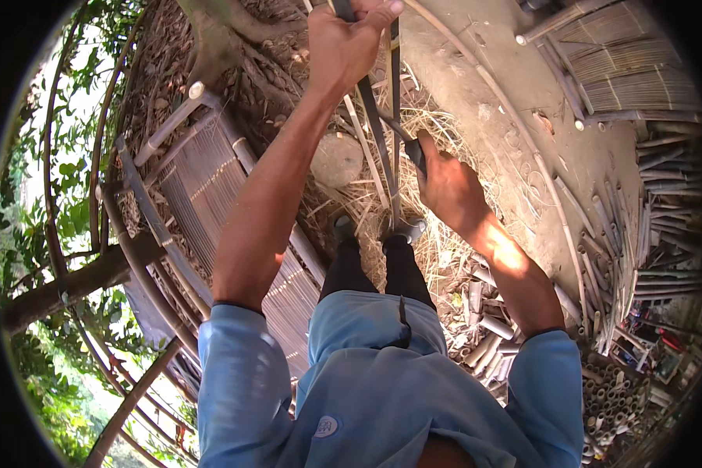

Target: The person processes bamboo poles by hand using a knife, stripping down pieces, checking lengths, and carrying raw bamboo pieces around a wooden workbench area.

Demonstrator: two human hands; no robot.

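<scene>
2 hands (343, 47) (448, 187), bamboo strips (394, 117), straw-littered ground (437, 242)

Looks like an outdoor bamboo-craft yard, dirt ground and all. Woven bamboo mats (210, 187) at 9 o'clock and more bamboo screens (624, 70) at 1 o'clock, cut bamboo pieces (616, 390) heaped at 4 o'clock, straw (437, 249) underfoot, trees (62, 179) along the left edge.

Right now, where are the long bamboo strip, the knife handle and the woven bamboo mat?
long bamboo strip (376, 129), head view, middle of the dark strip.
knife handle (414, 153), head view, dark end above the right hand.
woven bamboo mat (203, 183), head view, slatted surface, left.
</scene>
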